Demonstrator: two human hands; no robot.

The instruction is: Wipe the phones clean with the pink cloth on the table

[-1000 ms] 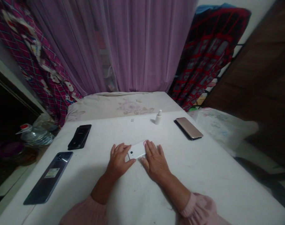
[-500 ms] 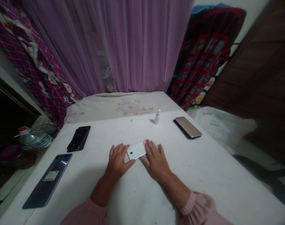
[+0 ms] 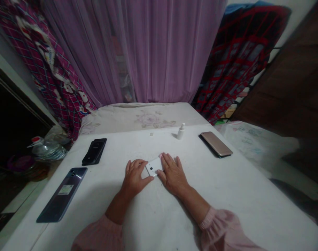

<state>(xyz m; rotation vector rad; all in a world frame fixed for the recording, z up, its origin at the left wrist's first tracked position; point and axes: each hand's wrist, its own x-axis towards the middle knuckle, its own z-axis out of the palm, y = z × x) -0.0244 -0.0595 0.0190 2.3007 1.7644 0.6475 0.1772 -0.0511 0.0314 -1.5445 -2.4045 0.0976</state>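
A white smartphone [image 3: 154, 166] lies back up on the white-covered table, its camera end toward my left hand. My left hand [image 3: 134, 176] grips that end by the edges, thumb at the near corner and fingers at the far one. My right hand [image 3: 173, 174] lies over the other end, fingers together and thumb on the phone's back. Beneath its fingertips shows a bit of pink cloth [image 3: 160, 155], pressed against the phone; the rest of the cloth is hidden.
Dark phones [image 3: 94, 151] lie stacked at left, with a larger grey-blue phone [image 3: 62, 195] nearer. A white spray bottle [image 3: 181, 132] and a tiny square piece [image 3: 151, 134] are at the back. A gold phone [image 3: 216, 143] rests on something dark at right.
My right hand has slid over the phone toward its camera end, covering more of its back. My left hand keeps its hold. The whole view has shifted slightly.
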